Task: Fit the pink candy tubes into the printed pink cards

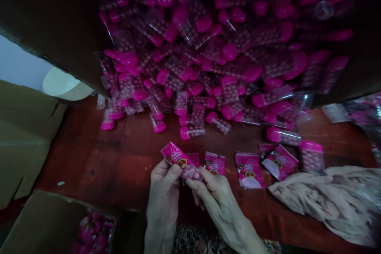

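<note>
My left hand (163,190) and my right hand (214,198) meet low in the middle, both closed on one clear tube of pink beads (191,172) that sticks out of a pink printed sleeve (175,154). The left thumb and fingers pinch the sleeve end. The right fingers grip the tube end. A large heap of clear tubes with pink caps (208,47) spills from an open brown box above the hands. Several pink printed sleeves (249,170) lie flat on the red-brown surface just right of the hands.
A cardboard box (44,222) at the bottom left holds pink packed items (93,232). A patterned cloth (330,198) lies at the right. More cardboard (24,139) stands at the left, with a pale round object (62,83) behind it.
</note>
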The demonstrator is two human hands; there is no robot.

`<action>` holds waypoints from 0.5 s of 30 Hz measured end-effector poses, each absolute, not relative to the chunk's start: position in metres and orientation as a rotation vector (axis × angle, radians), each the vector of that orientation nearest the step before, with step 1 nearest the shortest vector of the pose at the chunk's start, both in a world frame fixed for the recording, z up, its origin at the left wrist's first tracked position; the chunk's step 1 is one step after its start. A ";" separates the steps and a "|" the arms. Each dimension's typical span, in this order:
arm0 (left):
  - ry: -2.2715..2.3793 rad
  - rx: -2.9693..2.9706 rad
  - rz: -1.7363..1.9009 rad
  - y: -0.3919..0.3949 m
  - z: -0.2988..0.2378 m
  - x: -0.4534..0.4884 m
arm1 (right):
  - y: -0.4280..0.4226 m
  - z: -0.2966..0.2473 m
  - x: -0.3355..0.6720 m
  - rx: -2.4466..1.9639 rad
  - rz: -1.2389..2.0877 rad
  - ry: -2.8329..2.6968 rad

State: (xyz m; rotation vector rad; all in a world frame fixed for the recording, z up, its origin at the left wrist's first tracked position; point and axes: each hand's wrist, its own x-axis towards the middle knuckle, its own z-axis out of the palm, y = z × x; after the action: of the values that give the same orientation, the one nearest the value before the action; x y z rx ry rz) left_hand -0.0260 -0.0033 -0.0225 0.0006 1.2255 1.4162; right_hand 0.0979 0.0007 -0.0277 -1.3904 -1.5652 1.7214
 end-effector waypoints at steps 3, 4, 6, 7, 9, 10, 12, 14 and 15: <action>1.164 -0.024 1.388 -0.005 -0.024 -0.026 | -0.001 -0.019 0.099 -1.458 1.657 -1.592; 1.162 -0.048 1.381 -0.006 -0.025 -0.026 | 0.000 -0.016 0.097 -1.467 1.656 -1.580; 1.169 -0.093 1.383 -0.009 -0.027 -0.026 | 0.001 -0.010 0.093 -1.447 1.686 -1.532; 1.172 -0.103 1.387 -0.010 -0.027 -0.026 | 0.003 -0.008 0.091 -1.424 1.707 -1.507; 1.191 -0.102 1.399 -0.012 -0.027 -0.026 | 0.006 -0.006 0.086 -1.373 1.731 -1.475; 1.208 -0.089 1.405 -0.012 -0.026 -0.026 | 0.007 -0.007 0.084 -1.343 1.743 -1.469; 1.243 -0.035 1.411 -0.011 -0.025 -0.026 | 0.009 -0.011 0.082 -1.297 1.788 -1.458; 1.254 0.040 1.407 -0.010 -0.024 -0.026 | 0.009 -0.016 0.081 -1.277 1.842 -1.444; 1.250 0.078 1.404 -0.009 -0.024 -0.026 | 0.009 -0.019 0.081 -1.285 1.854 -1.433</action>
State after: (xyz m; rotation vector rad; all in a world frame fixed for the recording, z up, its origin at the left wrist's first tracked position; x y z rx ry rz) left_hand -0.0262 -0.0088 -0.0244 0.0780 1.2497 1.4036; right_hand 0.0811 0.0091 -0.0188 -1.2847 -1.4330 1.8536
